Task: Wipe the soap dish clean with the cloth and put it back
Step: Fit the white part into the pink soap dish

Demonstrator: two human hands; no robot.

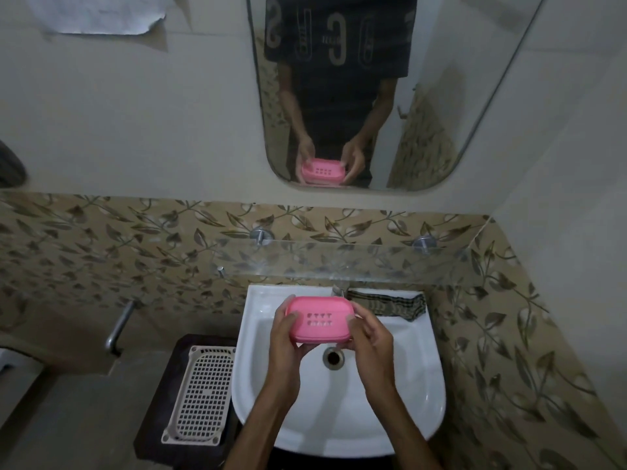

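Observation:
A pink soap dish (319, 318) with rows of drain holes is held level above the white sink (417, 378). My left hand (284, 337) grips its left end, thumb over the rim. My right hand (368, 334) grips its right end the same way. A dark checked cloth (390, 305) lies folded on the sink's back right ledge, beside the tap (339, 290). The mirror (441, 106) above reflects both hands and the dish.
A glass shelf (373, 261) on two metal pegs juts out just above the tap. A beige plastic grid tray (200, 391) rests on a dark stand left of the sink. A metal pipe (118, 325) sticks out from the left wall.

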